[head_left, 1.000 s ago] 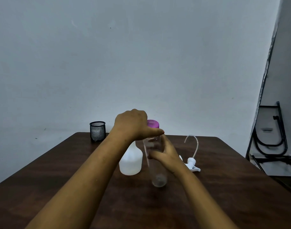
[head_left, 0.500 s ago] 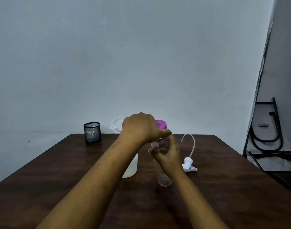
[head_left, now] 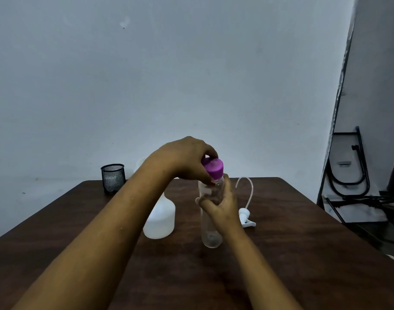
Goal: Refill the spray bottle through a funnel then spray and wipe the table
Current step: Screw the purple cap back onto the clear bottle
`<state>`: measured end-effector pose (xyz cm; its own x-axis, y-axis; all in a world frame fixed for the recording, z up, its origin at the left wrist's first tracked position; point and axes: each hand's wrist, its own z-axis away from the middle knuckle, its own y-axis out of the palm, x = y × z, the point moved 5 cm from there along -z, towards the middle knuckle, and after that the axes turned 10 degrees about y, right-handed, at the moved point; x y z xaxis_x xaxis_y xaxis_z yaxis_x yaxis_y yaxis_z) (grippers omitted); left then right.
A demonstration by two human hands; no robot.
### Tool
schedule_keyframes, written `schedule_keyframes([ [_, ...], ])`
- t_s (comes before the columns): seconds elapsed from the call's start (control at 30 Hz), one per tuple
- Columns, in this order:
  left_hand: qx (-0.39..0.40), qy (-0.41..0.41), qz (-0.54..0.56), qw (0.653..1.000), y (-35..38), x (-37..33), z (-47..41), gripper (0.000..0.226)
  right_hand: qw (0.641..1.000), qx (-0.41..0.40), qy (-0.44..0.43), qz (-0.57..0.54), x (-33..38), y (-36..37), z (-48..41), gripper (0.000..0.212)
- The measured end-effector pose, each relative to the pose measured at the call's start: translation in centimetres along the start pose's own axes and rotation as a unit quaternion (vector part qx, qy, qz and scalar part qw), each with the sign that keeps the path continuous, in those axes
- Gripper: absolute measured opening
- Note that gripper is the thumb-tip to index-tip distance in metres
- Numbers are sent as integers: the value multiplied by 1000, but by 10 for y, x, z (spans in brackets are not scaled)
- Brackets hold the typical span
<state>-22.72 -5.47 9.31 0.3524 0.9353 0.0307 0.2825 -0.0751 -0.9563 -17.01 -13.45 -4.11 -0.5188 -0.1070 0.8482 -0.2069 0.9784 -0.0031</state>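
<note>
A tall clear bottle (head_left: 210, 237) stands upright near the middle of the dark wooden table (head_left: 292, 253). My right hand (head_left: 220, 205) is wrapped around its upper body. My left hand (head_left: 184, 158) grips its purple cap (head_left: 213, 170) from the left, and the cap sits tilted at the neck. Behind my left forearm stands a white translucent spray bottle body (head_left: 161, 220), with a pale funnel rim (head_left: 139, 165) just visible above it. The white spray trigger head (head_left: 246, 218) with its curved dip tube lies on the table to the right of the clear bottle.
A black mesh cup (head_left: 112, 181) stands at the table's far left corner. A plain wall rises right behind the table. Folded black metal frames (head_left: 357, 175) lean against the wall on the right, beyond the table's right edge.
My left hand has turned on the purple cap, which now shows more fully and sits tilted. The view has shifted slightly; both hands stay on the clear bottle.
</note>
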Motion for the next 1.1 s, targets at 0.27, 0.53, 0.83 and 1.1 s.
schedule_keyframes([
  [0.27,-94,-103,-182,973,0,-14,-7,57,1000,-23,9,15,-2,0,1,47],
  [0.53,10,-87,-105,991,3,-23,-18,39,999,-31,16,-6,-3,-6,-2,44],
  [0.83,132,19,21,991,4,-36,-16,20,999,-18,13,27,1,0,3,46],
  [1.1,28,117,185,975,15,-53,-18,29,993,-21,103,62,-12,4,-2,51],
])
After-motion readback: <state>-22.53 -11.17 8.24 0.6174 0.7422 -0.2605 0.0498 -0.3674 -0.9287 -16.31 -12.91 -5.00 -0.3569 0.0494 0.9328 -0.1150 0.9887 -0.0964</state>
